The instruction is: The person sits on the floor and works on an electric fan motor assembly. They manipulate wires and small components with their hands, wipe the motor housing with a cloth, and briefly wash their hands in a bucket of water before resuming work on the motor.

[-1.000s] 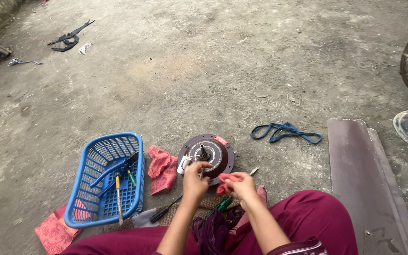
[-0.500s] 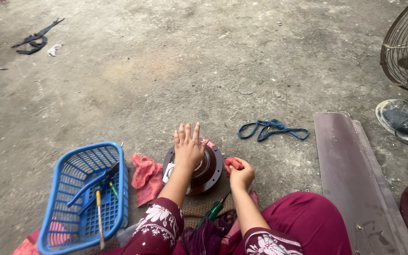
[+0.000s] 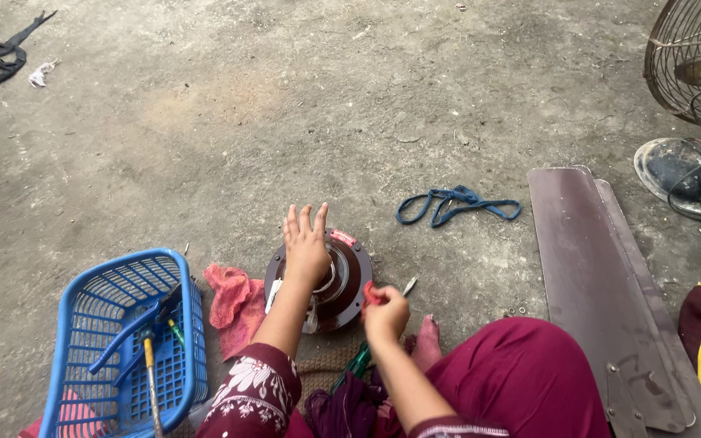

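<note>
I see the round motor housing [image 3: 322,280] on the concrete just right of the blue basket [image 3: 119,341], apparently still mid-job. My left hand [image 3: 306,247] lies flat and open on it; my right hand [image 3: 385,312], beside its rim, pinches a small red piece [image 3: 369,294].

Soft, even daylight fills the head view, bright without being harsh. The concrete floor [image 3: 204,122] shows its grain and pebbles clearly from the near edge to the far one, with no glare patches. Shadows are faint and short: a thin dark rim lies under the blue basket [image 3: 123,341] and under the brown fan blade [image 3: 602,268], and a weak shade sits beneath the left hand [image 3: 306,247] on the round motor housing [image 3: 342,284]. The metal there gives only a dull sheen. Focus holds across the frame; the hands look slightly soft. The wide lens bends things a little toward the corners, as at the wire fan guard [image 3: 691,65].
</note>
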